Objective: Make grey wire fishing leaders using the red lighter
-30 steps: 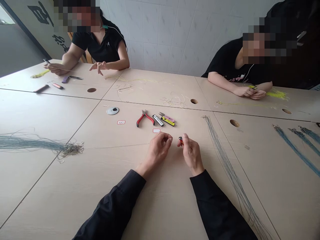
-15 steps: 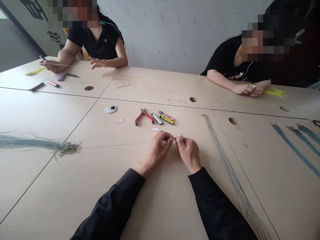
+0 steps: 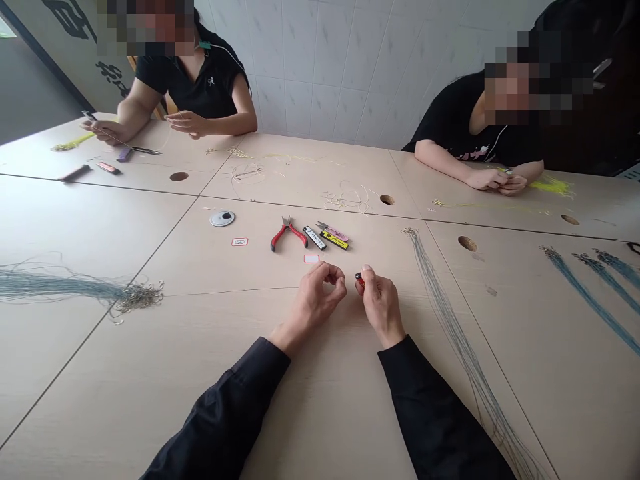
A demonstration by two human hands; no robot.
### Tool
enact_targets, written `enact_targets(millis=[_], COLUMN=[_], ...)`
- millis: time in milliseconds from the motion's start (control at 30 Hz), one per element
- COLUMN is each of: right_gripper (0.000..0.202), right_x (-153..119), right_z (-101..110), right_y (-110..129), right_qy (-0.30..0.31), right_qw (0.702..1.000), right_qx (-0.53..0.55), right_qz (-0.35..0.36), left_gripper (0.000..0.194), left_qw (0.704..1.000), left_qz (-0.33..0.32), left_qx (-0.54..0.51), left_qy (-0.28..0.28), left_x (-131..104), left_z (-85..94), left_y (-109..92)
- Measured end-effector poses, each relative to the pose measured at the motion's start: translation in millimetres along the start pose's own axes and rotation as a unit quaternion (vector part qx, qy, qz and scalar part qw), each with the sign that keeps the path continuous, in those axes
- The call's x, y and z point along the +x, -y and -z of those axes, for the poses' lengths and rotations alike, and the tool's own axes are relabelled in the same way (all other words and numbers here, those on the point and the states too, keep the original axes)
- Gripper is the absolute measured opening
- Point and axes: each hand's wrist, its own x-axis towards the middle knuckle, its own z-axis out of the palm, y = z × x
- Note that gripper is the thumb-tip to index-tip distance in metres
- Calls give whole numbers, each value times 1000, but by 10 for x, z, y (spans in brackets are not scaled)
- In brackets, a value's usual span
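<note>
In my right hand (image 3: 383, 303) is a small red lighter (image 3: 359, 280) with a dark top, the thumb near its upper end. My left hand (image 3: 320, 293) is pinched, thumb against fingertips. A thin cord (image 3: 230, 291) runs from the left across the table to this hand; its end at the fingers is too small to make out. The two hands are a little apart. Just beyond them lie red-handled pliers (image 3: 289, 233), a white box cutter or lighter-like piece (image 3: 314, 237), and yellow-and-pink thread snips (image 3: 334, 235).
A bundle of blue-grey cords (image 3: 75, 285) with metal clasps lies left; another bundle (image 3: 445, 320) runs along my right forearm. Further right are several tied cord bundles (image 3: 590, 293). A grey disc (image 3: 222, 219) lies ahead. Two people sit across the table (image 3: 300, 400), handling cords.
My right hand has moved slightly right, away from the left, and the lighter's red body now shows. My left hand stays nearly in place. The person at far left has shifted their hands.
</note>
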Motion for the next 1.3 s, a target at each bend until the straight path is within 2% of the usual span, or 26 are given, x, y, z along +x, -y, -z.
enact_targets(millis=[1300], right_gripper=[61], right_x=[-4], right_z=[30], right_y=[53], right_qy=[32], right_qw=[999], right_qx=[-26], right_qz=[2], left_gripper=[8], left_qw=[1000], left_qz=[1], left_qx=[17], left_qy=[1], left_x=[12], left_z=[29], left_y=[-61])
